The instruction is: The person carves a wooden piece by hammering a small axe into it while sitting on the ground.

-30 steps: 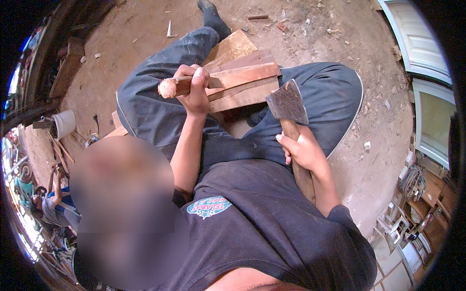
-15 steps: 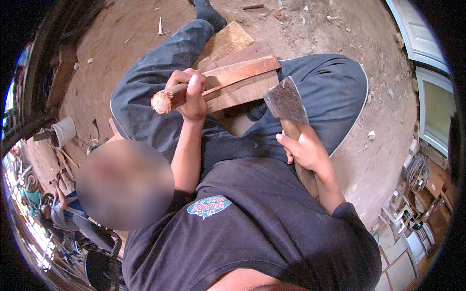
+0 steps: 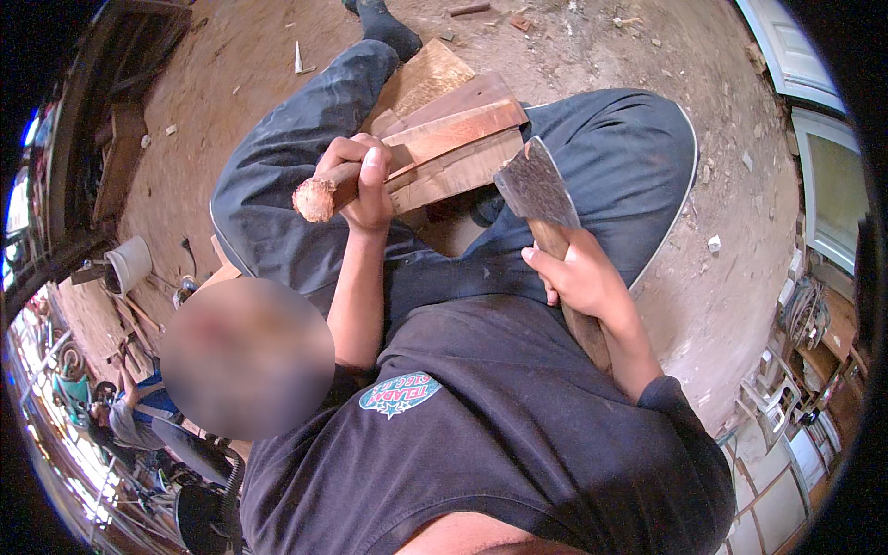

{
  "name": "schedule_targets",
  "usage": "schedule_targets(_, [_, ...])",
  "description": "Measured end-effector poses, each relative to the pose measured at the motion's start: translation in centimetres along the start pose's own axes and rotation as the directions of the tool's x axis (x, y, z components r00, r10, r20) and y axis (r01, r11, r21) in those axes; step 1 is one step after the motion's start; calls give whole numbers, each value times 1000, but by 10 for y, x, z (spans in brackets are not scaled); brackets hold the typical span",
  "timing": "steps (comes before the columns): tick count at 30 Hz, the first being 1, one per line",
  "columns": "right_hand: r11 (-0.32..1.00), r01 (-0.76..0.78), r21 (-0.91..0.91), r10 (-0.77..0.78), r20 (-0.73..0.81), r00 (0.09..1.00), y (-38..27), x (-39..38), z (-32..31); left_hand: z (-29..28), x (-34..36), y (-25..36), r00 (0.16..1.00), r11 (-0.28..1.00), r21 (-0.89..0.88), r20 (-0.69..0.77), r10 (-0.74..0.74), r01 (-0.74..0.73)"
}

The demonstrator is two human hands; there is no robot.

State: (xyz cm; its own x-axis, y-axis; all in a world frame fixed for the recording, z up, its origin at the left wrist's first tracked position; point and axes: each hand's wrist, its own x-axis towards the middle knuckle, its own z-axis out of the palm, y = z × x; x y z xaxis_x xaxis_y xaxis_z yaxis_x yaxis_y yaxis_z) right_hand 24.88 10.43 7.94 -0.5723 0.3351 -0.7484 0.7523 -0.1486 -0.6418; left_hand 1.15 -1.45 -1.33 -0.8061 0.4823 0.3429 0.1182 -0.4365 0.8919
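Note:
My left hand is closed around a wooden stick with a pale, frayed end turned toward the lower left. Behind it a stack of short boards lies across the space between my bent legs. In my right hand is a hatchet, gripped by its wooden handle; the dark steel head is near the boards' right end, over my thigh. Whether the blade touches anything, I cannot tell.
Wood scraps and debris lie on the dirt floor. A white bucket and tools are at left, where another person sits, partly blurred out. At right are white framed panels, a coil of wire and stacked clutter.
The frayed end of the stick in my left hand has dipped lower. The hatchet head and the boards sit slightly higher and further left in the picture, and the view has shifted a little.

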Motion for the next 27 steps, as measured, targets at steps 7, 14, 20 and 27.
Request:
schedule_targets(7, [1000, 23, -10, -23, -3, 1000, 3, 0, -1, 0, 3, -3, 993, 992, 81, 62, -99, 94])
schedule_targets(14, [1000, 5, 28, -6, 25, 1000, -4, -6, 2, 7, 12, -7, 988, 952, 299, 154, 16, -62])
schedule_targets(20, [977, 155, 145, -163, 38, 986, -59, -34, -4, 17, 19, 5, 978, 978, 207, 204, -37, -6])
schedule_targets(27, [882, 460, 96, -460, -28, 888, -122, -53, 29, 22, 16, 1, 982, 972, 221, 186, 38, -79])
